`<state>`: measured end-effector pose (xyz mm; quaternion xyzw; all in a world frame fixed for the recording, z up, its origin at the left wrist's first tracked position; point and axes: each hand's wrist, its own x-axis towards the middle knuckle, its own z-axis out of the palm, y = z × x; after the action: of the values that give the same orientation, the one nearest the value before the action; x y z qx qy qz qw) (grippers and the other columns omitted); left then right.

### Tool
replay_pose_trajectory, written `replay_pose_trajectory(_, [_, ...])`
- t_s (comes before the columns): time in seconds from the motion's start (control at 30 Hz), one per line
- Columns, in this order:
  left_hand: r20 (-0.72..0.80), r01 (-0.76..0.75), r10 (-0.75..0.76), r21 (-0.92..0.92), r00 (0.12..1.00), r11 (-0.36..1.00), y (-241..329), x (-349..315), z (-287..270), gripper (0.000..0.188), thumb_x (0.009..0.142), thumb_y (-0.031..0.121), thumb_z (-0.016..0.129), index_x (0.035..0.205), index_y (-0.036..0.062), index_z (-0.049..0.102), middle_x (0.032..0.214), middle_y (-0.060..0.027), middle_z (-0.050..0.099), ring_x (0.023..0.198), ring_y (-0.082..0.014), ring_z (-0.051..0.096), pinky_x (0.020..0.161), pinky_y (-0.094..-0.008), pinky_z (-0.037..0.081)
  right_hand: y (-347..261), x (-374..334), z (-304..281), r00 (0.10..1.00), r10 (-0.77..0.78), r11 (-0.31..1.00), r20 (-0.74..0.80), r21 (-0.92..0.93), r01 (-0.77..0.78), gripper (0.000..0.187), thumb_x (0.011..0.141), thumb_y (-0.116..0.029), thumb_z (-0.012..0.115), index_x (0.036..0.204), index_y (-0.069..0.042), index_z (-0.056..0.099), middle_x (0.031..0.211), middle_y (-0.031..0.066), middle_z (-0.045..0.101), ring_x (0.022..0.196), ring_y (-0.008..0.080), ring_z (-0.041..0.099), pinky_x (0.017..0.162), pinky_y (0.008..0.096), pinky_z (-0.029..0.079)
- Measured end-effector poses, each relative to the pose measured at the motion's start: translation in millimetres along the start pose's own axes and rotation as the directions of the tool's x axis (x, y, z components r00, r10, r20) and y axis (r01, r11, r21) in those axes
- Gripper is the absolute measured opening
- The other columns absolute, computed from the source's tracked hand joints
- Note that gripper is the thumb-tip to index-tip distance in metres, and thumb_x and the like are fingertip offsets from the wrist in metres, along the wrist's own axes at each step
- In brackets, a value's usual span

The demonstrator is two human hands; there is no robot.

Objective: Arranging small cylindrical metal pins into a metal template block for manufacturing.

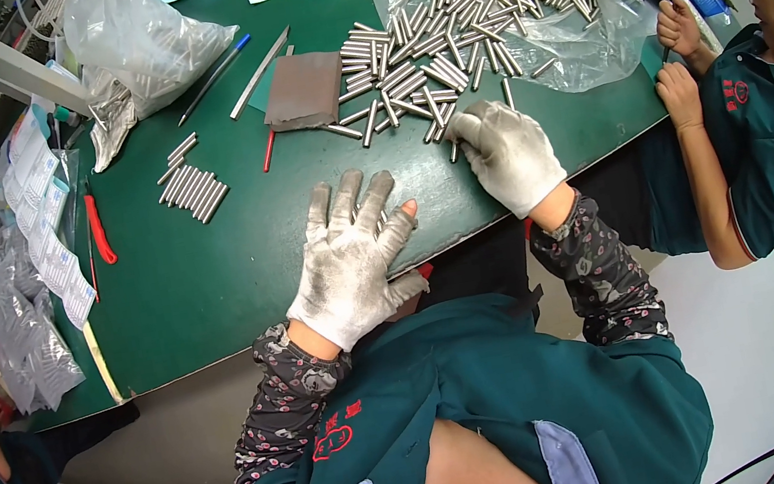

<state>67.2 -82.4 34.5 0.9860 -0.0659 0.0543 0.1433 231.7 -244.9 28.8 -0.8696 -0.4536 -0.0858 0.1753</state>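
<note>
My left hand [349, 258], in a worn white glove with one bare fingertip, lies flat near the table's front edge, its fingers stretched out. A little metal shows between its fingers; what lies beneath is mostly hidden. To the right, my gloved right hand [506, 150] has its fingers closed on a steel pin [454, 151] that points down toward the table. Just beyond it spreads a loose pile of steel pins [408, 85], running back onto a clear plastic sheet [596, 57]. A neat row of pins [193, 193] lies left of my left hand.
Beside the pile sits a brown block [302, 91] with a red stick [268, 151] near it. Further left are a metal strip [259, 75], a blue-capped pen [214, 79], a plastic bag [139, 48] and a red-handled tool [100, 230]. A co-worker [751, 113] sits at the right.
</note>
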Motion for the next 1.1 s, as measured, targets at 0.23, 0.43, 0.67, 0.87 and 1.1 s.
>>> replay_pose_trajectory(0.23, [-0.016,0.008,-0.008,-0.006,1.000,1.000,-0.3,-2.0,0.7,0.071,0.058,0.040,0.075,0.121,0.0152,0.054,0.133,-0.0128,0.043,0.126,-0.0374,0.036,0.107,-0.0534,0.022,-7.5,4.0,-10.2,0.988,0.122,0.993,0.094,-0.010,-0.121,0.011,0.076,-0.012,0.057,0.085,-0.012,0.061,0.077,0.0092,0.058,0.076,0.0295,0.059,0.066,0.0408,0.047])
replay_pose_trajectory(0.43, [-0.010,0.010,-0.011,-0.027,1.000,1.000,-0.2,-0.8,-2.0,0.067,0.062,0.042,0.074,0.120,0.0147,0.057,0.132,-0.0125,0.045,0.128,-0.0354,0.035,0.108,-0.0537,0.021,17.3,14.4,-8.3,0.979,-0.203,0.971,0.028,0.135,0.197,0.019,0.076,-0.011,0.062,0.095,-0.011,0.060,0.082,0.0072,0.058,0.083,0.0273,0.057,0.071,0.0393,0.046])
replay_pose_trajectory(0.67, [-0.020,0.008,-0.009,-0.026,1.000,1.000,-1.6,-1.5,0.3,0.069,0.061,0.041,0.075,0.122,0.0143,0.055,0.133,-0.0131,0.045,0.127,-0.0361,0.035,0.108,-0.0538,0.021,-0.3,20.2,-18.1,0.983,-0.184,0.980,0.024,-0.073,0.185,0.014,0.074,-0.020,0.065,0.082,-0.009,0.064,0.081,0.0079,0.059,0.082,0.0262,0.059,0.071,0.0381,0.048])
replay_pose_trajectory(0.87, [-0.097,0.027,-0.033,-0.060,0.995,0.998,-2.1,-1.9,5.3,0.075,0.062,0.042,0.075,0.127,0.0147,0.050,0.134,-0.0130,0.044,0.129,-0.0358,0.034,0.107,-0.0542,0.021,-51.5,-4.9,-1.2,0.994,-0.063,0.989,0.087,0.136,0.051,0.018,0.078,-0.026,0.059,0.071,-0.008,0.060,0.067,0.0103,0.057,0.070,0.0280,0.061,0.061,0.0416,0.049])
replay_pose_trajectory(1.1, [0.012,-0.041,0.040,0.071,0.999,0.997,-0.9,-1.4,5.0,0.097,0.053,0.043,0.077,0.137,0.0144,0.037,0.139,-0.0129,0.037,0.129,-0.0355,0.034,0.107,-0.0544,0.022,-16.5,12.1,2.7,0.999,0.025,0.999,-0.038,-0.030,-0.026,0.010,0.080,-0.015,0.061,0.089,-0.012,0.062,0.079,0.0075,0.057,0.074,0.0278,0.059,0.063,0.0387,0.047])
